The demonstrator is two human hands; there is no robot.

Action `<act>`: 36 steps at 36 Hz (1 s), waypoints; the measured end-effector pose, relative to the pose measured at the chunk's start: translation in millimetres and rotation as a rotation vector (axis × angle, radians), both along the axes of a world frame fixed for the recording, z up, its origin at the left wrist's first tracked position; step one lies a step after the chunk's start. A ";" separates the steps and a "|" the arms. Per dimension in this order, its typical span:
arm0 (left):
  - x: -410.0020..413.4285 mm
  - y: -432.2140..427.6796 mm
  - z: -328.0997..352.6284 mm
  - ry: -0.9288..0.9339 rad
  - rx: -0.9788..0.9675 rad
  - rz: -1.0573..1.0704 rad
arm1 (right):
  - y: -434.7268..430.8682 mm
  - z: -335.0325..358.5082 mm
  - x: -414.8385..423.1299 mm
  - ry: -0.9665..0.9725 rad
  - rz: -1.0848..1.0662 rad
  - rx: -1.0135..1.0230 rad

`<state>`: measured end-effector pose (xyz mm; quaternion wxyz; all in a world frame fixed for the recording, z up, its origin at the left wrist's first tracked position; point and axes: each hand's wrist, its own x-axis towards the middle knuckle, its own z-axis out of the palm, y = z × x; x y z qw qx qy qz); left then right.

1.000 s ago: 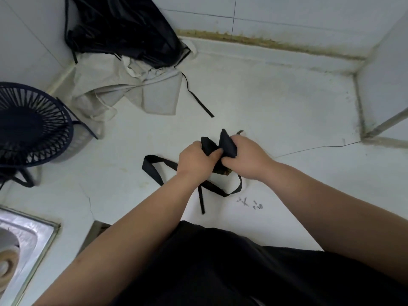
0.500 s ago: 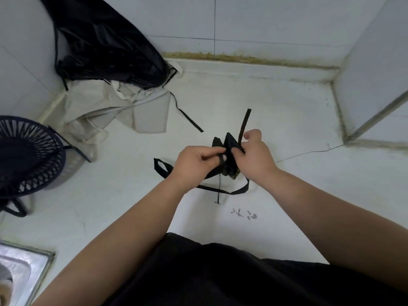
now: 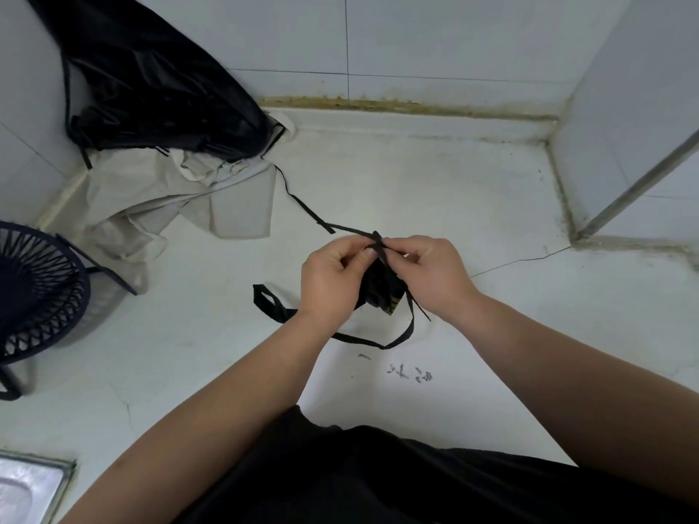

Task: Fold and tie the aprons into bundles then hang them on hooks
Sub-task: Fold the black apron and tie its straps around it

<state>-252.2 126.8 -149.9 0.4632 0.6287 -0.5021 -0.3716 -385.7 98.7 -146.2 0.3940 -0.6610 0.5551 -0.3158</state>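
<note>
Well right of the dark basket [image 3: 34, 289], just above the white counter [image 3: 472, 183]: a folded black apron [image 3: 382, 291], clamped between left hand [image 3: 333, 281] and right hand [image 3: 435, 277]. Fingers of both curled, pinching a thin black strap [image 3: 359, 232] at the top of the fold. Loose strap loops [image 3: 397, 340] trailing on the counter below. Behind the basket, against the tiled wall: a crumpled beige apron [image 3: 159, 198] under a heaped black apron [image 3: 151, 88]. Nearer than the basket: a steel sink [image 3: 26, 489] corner.
</note>
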 end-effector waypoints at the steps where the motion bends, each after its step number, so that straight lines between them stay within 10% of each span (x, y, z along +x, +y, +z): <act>1: 0.6 -0.8 1.4 0.068 0.023 0.015 | -0.5 0.7 -0.3 -0.063 -0.004 0.038; 19: 9.6 -0.9 9.9 0.421 0.157 -0.025 | -6.6 17.8 -7.1 -0.133 0.235 0.303; 36: 3.9 4.8 0.1 0.030 0.118 -0.087 | -3.4 -0.8 -0.4 -0.090 -0.043 0.328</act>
